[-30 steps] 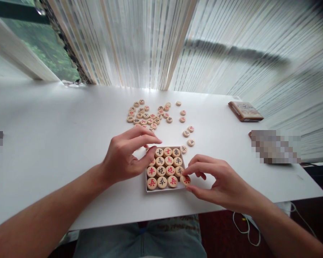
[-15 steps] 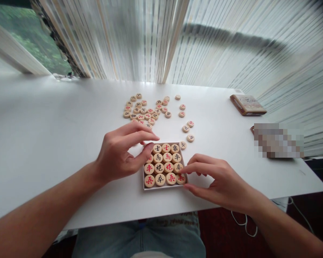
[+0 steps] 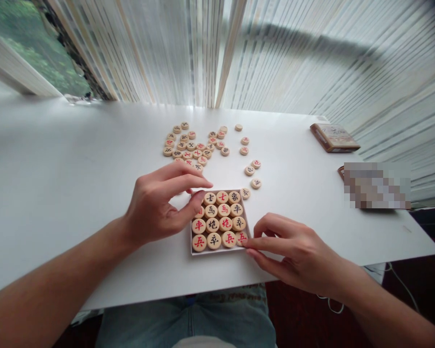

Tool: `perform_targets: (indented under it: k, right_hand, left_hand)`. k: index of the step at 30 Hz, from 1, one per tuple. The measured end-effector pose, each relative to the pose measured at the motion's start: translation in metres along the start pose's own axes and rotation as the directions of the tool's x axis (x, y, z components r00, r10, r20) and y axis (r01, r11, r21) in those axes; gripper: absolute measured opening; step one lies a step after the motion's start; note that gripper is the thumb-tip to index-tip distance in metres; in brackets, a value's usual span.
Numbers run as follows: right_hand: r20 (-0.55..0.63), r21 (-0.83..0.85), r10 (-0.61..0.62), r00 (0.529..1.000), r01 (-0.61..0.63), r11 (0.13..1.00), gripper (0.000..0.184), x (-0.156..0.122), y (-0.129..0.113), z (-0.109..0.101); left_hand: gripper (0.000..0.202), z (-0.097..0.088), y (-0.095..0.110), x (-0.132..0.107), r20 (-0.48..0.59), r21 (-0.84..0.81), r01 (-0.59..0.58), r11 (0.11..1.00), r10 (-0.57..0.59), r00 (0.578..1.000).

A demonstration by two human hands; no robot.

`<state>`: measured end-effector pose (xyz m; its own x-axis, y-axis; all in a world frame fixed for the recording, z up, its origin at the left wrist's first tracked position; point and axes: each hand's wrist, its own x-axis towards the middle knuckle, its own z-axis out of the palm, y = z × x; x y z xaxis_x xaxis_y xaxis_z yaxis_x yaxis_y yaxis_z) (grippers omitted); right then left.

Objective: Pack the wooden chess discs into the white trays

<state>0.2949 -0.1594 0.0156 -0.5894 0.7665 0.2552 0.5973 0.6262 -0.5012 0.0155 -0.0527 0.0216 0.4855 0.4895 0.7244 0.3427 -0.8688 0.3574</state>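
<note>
A small white tray (image 3: 193, 251) near the table's front edge holds several round wooden chess pieces (image 3: 219, 217) with red or black characters, laid in rows. My left hand (image 3: 159, 203) is curled round the tray's far left corner, thumb lying over the top-left piece and fingers along the far rim. My right hand (image 3: 293, 251) pinches the tray's near right corner. Its index tip touches the red-marked corner piece (image 3: 241, 237), which lies flat in the tray, and its thumb sits just outside the rim.
A heap of loose pieces (image 3: 192, 145) lies further back on the white table (image 3: 76, 183), with a few strays (image 3: 250, 170) to its right. A brown box (image 3: 334, 137) and a blurred object (image 3: 377, 186) sit at the right. A striped curtain hangs behind.
My right hand brought the red-marked piece down from the tray's rim into the near right corner, where it now lies flat. My left hand stayed at the far left corner.
</note>
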Motion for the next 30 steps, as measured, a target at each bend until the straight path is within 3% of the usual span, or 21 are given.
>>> perform_targets:
  k: [6, 11, 16, 20, 25, 30]
  right_hand:
    - [0.007, 0.024, -0.001, 1.000, 0.001, 1.000, 0.018, 0.001, 0.000, -0.003]
    - [-0.139, 0.019, 0.012, 0.990, -0.009, 1.000, 0.016, 0.012, 0.007, -0.021]
    - [-0.288, -0.038, 0.177, 0.941, -0.195, 0.980, 0.016, 0.040, 0.033, -0.057]
    - [-0.238, 0.032, 0.321, 0.917, -0.323, 0.946, 0.024, 0.066, 0.061, -0.075]
    - [-0.232, 0.081, 0.351, 0.907, -0.341, 0.936, 0.019, 0.078, 0.081, -0.062]
    - [-0.170, 0.193, 0.284, 0.944, -0.250, 0.949, 0.015, 0.067, 0.086, -0.048]
  left_hand:
    - [0.015, 0.000, 0.000, 0.000, -0.002, 0.007, 0.005, 1.000, -0.005, 1.000]
    - [0.015, -0.002, -0.005, 0.002, -0.033, 0.048, 0.019, 0.999, -0.018, 0.999]
    - [0.016, -0.009, -0.020, 0.004, -0.115, 0.075, 0.109, 0.991, -0.100, 0.988]
    - [0.012, -0.012, -0.033, 0.005, -0.180, 0.035, 0.196, 0.980, -0.187, 0.966]
    - [0.013, -0.010, -0.036, 0.002, -0.160, 0.012, 0.212, 0.977, -0.207, 0.965]
    - [0.015, -0.009, -0.030, 0.002, -0.113, 0.016, 0.198, 0.980, -0.195, 0.974]
